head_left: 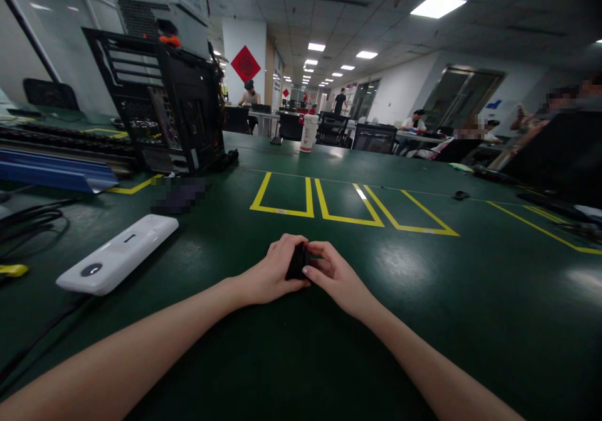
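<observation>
A small black object (297, 261) is between my two hands, low over the green table (291, 358); its kind is not clear because fingers cover much of it. My left hand (270, 273) wraps round it from the left, with fingers over the top and the thumb along the near side. From the right, my right hand (339, 278) pinches at its edge with thumb and fingertips. Whether the object rests on the tabletop or is lifted slightly, I cannot tell.
Left of my hands lies a white device (120, 251) with a black cable. Farther left stands an open black computer case (164, 104) beside a blue metal strip (51, 169). Yellow tape outlines (282, 211) mark the table ahead. A white bottle (308, 133) stands behind; people sit beyond.
</observation>
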Demonstrator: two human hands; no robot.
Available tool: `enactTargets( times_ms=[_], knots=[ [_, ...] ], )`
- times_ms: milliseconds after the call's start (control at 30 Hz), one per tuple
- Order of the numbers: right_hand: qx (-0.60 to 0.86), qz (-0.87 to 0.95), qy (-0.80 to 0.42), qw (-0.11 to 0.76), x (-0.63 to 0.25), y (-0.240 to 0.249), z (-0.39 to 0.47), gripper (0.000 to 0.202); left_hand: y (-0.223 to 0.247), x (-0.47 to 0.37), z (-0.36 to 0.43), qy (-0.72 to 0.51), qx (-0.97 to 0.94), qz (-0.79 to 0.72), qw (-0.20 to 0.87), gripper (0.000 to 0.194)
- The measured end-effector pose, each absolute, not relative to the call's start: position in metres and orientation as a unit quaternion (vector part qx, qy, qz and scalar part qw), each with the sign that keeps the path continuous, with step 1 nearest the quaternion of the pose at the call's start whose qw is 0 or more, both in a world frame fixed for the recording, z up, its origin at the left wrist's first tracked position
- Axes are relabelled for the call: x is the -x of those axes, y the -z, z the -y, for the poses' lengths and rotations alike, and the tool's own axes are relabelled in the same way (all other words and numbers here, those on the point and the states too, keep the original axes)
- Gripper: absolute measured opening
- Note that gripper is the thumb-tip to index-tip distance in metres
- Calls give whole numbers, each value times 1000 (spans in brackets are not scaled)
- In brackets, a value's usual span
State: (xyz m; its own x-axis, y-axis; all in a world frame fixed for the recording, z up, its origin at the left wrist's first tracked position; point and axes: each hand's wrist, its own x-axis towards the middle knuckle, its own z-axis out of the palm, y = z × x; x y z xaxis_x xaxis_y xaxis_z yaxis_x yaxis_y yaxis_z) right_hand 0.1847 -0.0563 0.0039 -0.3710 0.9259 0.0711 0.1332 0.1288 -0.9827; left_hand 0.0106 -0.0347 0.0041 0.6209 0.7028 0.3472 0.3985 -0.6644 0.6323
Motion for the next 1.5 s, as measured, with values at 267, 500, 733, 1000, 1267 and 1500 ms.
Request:
enactTargets(
  times_ms=[267,500,733,1000,1267,1500],
  knots=[
    [387,667,-517,371,-186,-7,59,28,-5,-9,35,-290,-867,-315,257,58],
    [411,663,-494,384,-184,-4,57,16,-4,-10,34,-296,-858,-323,269,59],
    [418,669,-490,370,-185,-4,56,30,-4,-11,34,-300,-862,-319,255,59],
    [395,647,-528,383,-184,-4,59,20,-7,-10,36,-291,-867,-314,255,55],
    [407,661,-502,382,-184,-5,58,29,-6,-11,35,-295,-864,-314,259,57],
    [389,665,-504,389,-185,-5,59,21,-5,-10,35,-295,-865,-314,256,56]
  ],
)
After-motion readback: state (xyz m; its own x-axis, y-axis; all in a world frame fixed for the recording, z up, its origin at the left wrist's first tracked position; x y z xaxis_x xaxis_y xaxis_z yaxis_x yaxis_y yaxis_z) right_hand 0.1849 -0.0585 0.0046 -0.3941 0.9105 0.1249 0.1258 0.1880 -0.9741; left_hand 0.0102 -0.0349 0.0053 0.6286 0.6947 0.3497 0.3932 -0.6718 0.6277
